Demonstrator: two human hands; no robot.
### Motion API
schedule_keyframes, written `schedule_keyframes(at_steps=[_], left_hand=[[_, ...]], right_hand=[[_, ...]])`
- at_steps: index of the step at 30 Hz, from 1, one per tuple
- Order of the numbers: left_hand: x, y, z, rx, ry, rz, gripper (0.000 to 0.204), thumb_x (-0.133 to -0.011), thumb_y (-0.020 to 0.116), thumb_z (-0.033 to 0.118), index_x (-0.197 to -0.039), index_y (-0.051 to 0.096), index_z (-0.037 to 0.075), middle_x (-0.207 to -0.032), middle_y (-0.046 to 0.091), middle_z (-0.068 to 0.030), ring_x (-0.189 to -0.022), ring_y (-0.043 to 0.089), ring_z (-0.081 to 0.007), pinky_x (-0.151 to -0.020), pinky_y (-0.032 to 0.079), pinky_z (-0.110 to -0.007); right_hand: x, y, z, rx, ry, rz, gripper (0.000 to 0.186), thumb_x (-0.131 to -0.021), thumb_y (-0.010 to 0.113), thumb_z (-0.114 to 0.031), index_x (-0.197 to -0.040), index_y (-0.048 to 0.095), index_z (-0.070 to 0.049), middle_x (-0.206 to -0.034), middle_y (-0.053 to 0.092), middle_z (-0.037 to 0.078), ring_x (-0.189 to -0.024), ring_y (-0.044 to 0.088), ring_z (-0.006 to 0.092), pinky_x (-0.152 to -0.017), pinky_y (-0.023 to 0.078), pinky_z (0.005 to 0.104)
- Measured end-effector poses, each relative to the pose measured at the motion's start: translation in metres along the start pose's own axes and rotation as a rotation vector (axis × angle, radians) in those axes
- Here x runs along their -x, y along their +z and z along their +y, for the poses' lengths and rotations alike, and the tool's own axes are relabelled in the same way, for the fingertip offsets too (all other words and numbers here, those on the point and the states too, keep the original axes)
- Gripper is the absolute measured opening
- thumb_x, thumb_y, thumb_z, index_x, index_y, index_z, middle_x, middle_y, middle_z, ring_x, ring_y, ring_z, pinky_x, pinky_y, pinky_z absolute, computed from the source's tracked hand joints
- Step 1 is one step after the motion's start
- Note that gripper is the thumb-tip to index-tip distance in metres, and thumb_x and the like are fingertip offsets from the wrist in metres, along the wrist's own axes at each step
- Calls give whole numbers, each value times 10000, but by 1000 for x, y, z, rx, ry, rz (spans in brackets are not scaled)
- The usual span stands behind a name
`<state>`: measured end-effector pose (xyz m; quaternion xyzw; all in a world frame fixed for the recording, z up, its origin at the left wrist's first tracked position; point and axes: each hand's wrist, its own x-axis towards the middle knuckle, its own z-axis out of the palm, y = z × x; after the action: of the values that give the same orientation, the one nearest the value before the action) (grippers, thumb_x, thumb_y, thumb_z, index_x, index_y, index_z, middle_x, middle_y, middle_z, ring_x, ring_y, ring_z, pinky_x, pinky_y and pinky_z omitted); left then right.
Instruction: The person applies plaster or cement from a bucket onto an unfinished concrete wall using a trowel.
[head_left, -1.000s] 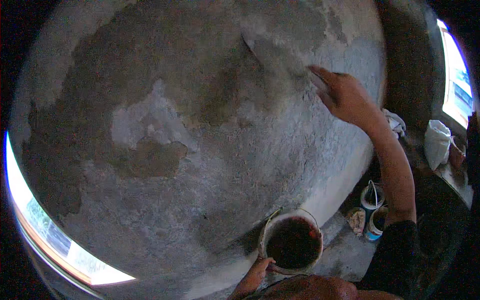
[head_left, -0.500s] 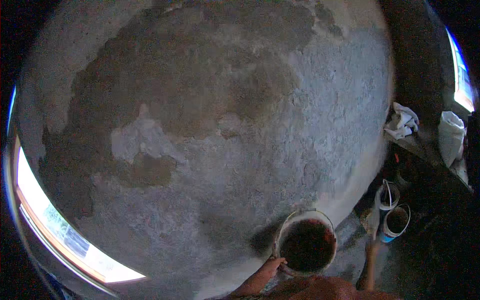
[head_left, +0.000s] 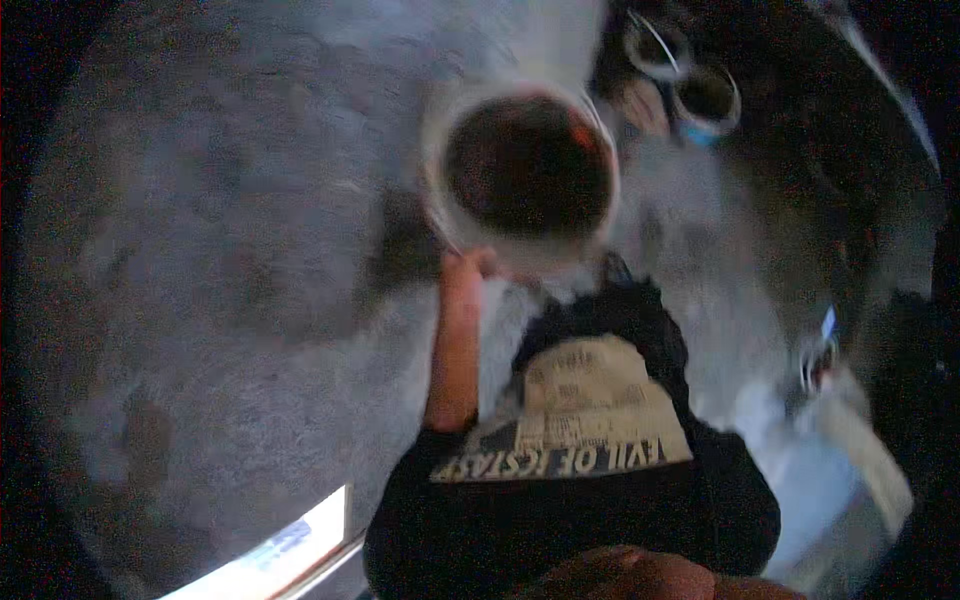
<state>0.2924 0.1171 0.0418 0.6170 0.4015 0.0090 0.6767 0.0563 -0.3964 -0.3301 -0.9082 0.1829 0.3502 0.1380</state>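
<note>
A round, pale bucket is in front of me, close to the rough grey wall. It holds a dark mass, with an orange-red patch on the inside of its far right side. My left hand is closed on the near left edge of the bucket; blur hides whether the fingers grip the rim or the handle. The bare left forearm reaches up to it from a black sleeve. No right hand shows; on that side only the black sleeve is visible.
Beyond the bucket to the right stand a bucket with a blue side and another bucket with a raised handle. A pale object lies beside them. Patchy wall fills the left, above a bright window. Pale blurred shapes are at lower right.
My view has swung downward and to the right, so the bucket appears higher and my torso shows. The right arm with a long handle, seen earlier, is out of view. The left hand stays on the bucket.
</note>
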Motion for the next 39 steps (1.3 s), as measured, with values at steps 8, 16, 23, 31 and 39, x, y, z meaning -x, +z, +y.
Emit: schedule_keyframes(at_steps=[8,16,23,31,39], left_hand=[[-36,30,-22,15,24,-77,317,-708,623,27,-1003,511,-4,-944,578,-82,-844,577,-251,-710,522,-398],[17,19,16,-24,117,-82,341,-677,629,-6,-1002,528,-26,-899,583,-87,-780,579,-222,-708,476,-340],[19,23,5,-88,50,-138,342,-685,597,-39,-1020,534,-60,-886,591,-94,-782,580,-190,-721,456,-288],[16,33,-8,-218,74,-77,322,-694,604,-11,-1005,537,-58,-837,573,-72,-724,550,-153,-677,452,-295],[30,35,-1,-443,262,-67,285,-728,611,54,-968,545,-84,-785,589,-88,-678,553,-176,-642,457,-320]], right_hand=[[-35,-206,-111,-661,-247,744,472,-746,698,-306,-1047,519,11,-922,560,132,-790,539,223,-695,448,356],[133,-414,-259,-682,-723,513,359,-810,651,-140,-1139,547,-39,-1078,607,140,-974,600,234,-812,471,299],[139,-428,-295,-153,-811,340,439,-712,708,-98,-1132,584,-68,-1028,637,146,-877,640,289,-758,502,351],[117,-408,-354,149,-872,245,326,-737,628,-163,-1062,620,-133,-881,638,141,-776,615,341,-667,501,406],[100,-363,-387,495,-977,421,253,-768,541,-145,-995,621,-68,-755,619,150,-675,636,295,-574,506,412]])
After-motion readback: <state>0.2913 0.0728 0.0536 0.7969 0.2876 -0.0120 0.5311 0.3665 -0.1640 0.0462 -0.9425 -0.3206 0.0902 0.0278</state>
